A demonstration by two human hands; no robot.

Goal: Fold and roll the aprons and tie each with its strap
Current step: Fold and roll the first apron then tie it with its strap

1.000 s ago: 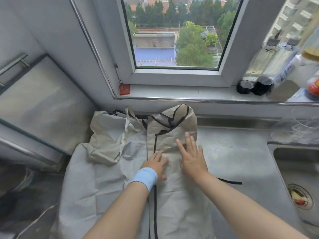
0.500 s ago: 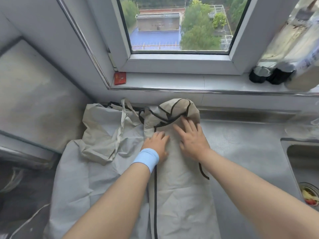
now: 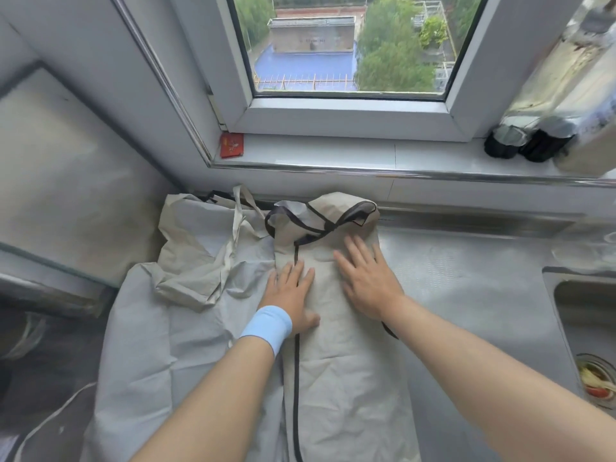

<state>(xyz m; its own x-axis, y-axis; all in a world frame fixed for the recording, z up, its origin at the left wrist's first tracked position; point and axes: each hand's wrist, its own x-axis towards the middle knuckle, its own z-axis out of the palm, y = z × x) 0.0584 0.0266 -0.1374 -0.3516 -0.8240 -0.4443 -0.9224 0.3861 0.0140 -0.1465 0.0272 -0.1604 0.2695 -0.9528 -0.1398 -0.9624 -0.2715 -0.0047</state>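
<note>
Both the left hand point(image 3: 293, 295) and right hand point(image 3: 368, 281) press flat, fingers straight, on the folded apron point(image 3: 346, 378) lying on the counter point(image 3: 466, 278); thin, limp cloth, probably best rolled from its strap point(image 3: 310, 228) end

My left hand point(image 3: 293, 298) and right hand point(image 3: 368, 281) lie flat, fingers straight, palms down, side by side.

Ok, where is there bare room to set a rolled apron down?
Bare steel counter lies between the black-trimmed apron and the sink. The sill is free between the red packet and the dark bottles. Left of the left hand is crowded: crumpled aprons cover the counter.
</note>
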